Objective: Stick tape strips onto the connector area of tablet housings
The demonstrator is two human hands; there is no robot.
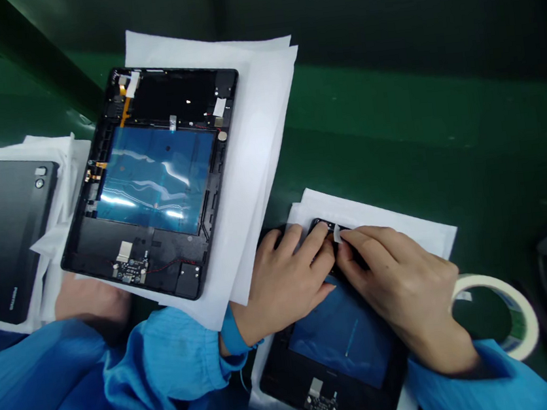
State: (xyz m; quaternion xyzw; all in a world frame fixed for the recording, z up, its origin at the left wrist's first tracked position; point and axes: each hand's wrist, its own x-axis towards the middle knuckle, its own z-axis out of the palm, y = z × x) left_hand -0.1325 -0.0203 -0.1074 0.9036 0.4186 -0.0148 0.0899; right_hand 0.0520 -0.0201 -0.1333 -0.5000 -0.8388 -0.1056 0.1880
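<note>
Fingertips (345,237) of the right hand (403,276) pinch a small, matte white strip (337,233); the left hand (287,282), fingers parted, rests over the upper edge of an opened tablet (340,381). The tablet, a black rectangular shell with a glossy blue panel (342,332), lies on smooth white paper (425,234).

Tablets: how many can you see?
3: the face-down tablet at far left, the upper open tablet left of centre, the lower open tablet at bottom centre, partly covered. Others may be hidden.

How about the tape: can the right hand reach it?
Probably yes: the tape lies beside the right hand, most of its rim uncovered, though that hand seems to pinch a white tab.
</note>
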